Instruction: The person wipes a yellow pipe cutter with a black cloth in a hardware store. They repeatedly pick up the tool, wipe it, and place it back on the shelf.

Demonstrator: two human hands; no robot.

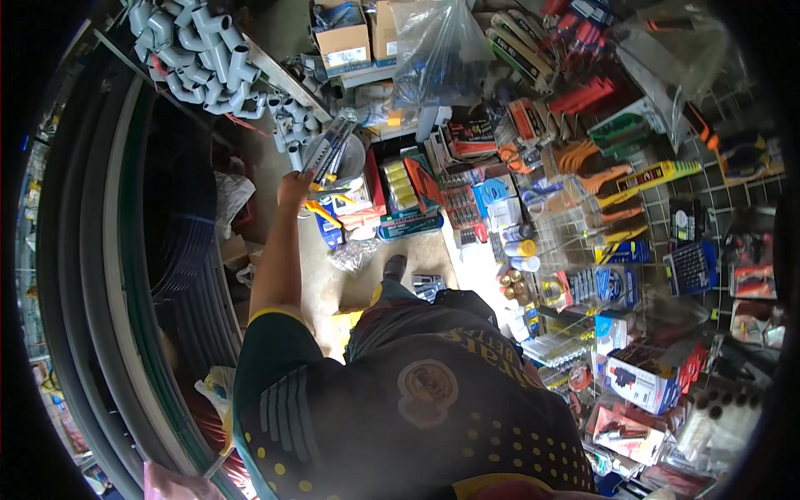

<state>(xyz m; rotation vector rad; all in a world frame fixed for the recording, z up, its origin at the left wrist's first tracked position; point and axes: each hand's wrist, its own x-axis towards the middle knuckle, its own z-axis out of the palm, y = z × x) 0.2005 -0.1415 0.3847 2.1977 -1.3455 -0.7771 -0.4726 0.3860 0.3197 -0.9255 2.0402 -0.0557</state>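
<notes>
My left hand (294,187) reaches out ahead of me, fingers curled around the near end of a clear plastic pack (332,149). Long, dark and pale printed items show inside the pack, too blurred to name. Just below the hand are yellow-orange tool handles (324,213), and I cannot tell whether the fingers touch them. Behind the pack sits a round, clear plastic tub (354,160). Blue boxes (329,226) and a clear plastic bag (354,255) lie close by on the floor side. My right hand is out of view.
Long grey pipes (103,250) stand along the left, with grey elbow and tee pipe fittings (194,56) above. To the right, a wire grid (662,187) carries packaged tools and brushes. Cardboard boxes (342,40) and a large plastic bag (437,56) stand ahead.
</notes>
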